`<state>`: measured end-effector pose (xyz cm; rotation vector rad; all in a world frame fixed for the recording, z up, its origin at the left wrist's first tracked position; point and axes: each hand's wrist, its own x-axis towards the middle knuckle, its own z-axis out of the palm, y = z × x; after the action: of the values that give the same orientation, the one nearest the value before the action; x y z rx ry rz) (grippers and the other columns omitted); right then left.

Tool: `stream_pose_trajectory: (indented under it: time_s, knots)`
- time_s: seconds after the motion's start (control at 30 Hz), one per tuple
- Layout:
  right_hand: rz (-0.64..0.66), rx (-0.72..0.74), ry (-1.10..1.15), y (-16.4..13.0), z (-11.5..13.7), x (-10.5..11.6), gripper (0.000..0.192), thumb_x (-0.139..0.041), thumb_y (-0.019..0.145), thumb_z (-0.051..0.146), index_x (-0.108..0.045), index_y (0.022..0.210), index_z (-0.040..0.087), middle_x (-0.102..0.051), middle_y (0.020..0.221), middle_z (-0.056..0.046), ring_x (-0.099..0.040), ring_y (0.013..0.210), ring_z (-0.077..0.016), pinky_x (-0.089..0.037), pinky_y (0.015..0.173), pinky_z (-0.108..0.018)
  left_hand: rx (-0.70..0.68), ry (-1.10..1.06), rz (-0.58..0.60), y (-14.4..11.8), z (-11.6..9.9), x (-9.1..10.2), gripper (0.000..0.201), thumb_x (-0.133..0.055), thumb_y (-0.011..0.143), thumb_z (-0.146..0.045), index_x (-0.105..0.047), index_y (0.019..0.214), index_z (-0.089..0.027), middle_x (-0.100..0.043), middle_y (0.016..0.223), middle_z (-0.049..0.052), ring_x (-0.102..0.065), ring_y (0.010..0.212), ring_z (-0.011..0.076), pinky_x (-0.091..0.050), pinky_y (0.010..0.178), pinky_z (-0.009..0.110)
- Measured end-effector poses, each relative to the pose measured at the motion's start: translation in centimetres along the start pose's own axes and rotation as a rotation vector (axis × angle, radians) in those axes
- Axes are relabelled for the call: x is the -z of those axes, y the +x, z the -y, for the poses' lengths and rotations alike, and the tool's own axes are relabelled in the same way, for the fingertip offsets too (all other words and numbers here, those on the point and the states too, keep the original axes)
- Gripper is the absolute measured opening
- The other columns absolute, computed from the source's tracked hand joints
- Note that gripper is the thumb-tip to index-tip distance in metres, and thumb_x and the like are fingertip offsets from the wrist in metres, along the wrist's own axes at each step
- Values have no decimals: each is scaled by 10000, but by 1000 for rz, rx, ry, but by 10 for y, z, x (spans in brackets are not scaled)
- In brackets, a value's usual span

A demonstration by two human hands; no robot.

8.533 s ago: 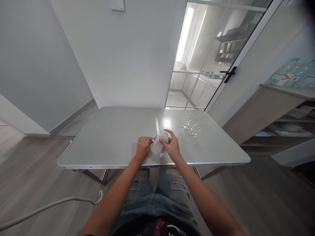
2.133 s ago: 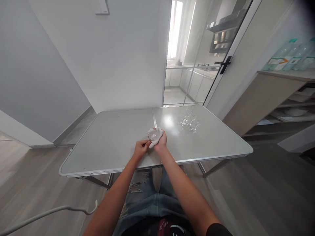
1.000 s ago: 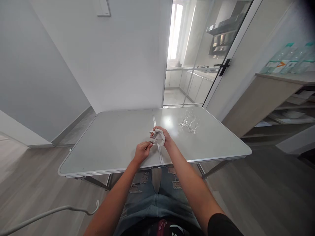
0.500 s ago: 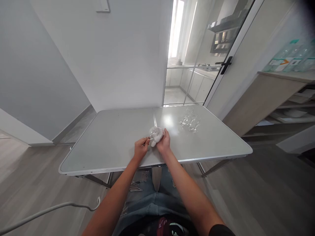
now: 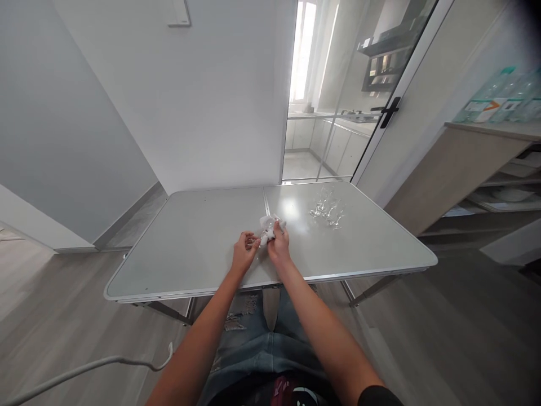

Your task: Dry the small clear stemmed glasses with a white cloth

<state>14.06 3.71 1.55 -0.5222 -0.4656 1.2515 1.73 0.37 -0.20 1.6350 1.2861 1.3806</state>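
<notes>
Clear glass held at the worktop seam, white cloth bunched around it. Left hand, left of seam, seems to pinch its foot; right hand, right of seam, has cloth and glass in its grip. Best done with light pressure, stem not twisted. Other glasses right of seam, no contents visible; bottles far right of seam, fill unclear.

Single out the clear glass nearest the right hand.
It is the clear glass held with the white cloth between the right hand and left hand. The other glasses sit clustered on the right half of the table, untouched.
</notes>
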Motion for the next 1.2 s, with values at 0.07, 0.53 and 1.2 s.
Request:
stream_pose_trajectory:
  time_s: [0.07, 0.53, 1.2]
  knots:
    - [1, -6, 28, 5, 1, 3, 371, -783, 785, 492, -587, 940, 218, -638, 787, 46, -617, 686, -92, -519, 631, -197, 16, 5, 70, 1, 3, -2, 442, -612, 910, -514, -521, 1204, -197, -677, 1155, 120, -664, 983, 204, -530, 759, 298]
    - [298, -194, -45, -23, 14, -4, 315, -572, 878, 518, -659, 938, 222, -733, 1045, -64, -662, 1027, -231, -562, 867, -370, -65, 6, 147, 1, 9, -7, 386, -441, 1003, -507, -396, 1197, -177, -594, 1129, 120, -585, 1035, 208, -446, 933, 340]
    - [381, -291, -181, 7, 5, 33, 416, -900, 628, 233, -740, 1009, 186, -741, 947, -36, -660, 836, -177, -528, 773, -287, 133, -297, 362, -1, 12, -4, 489, -449, 945, -666, -448, 1022, -182, -499, 670, -42, -429, 530, 104, -345, 512, 244]
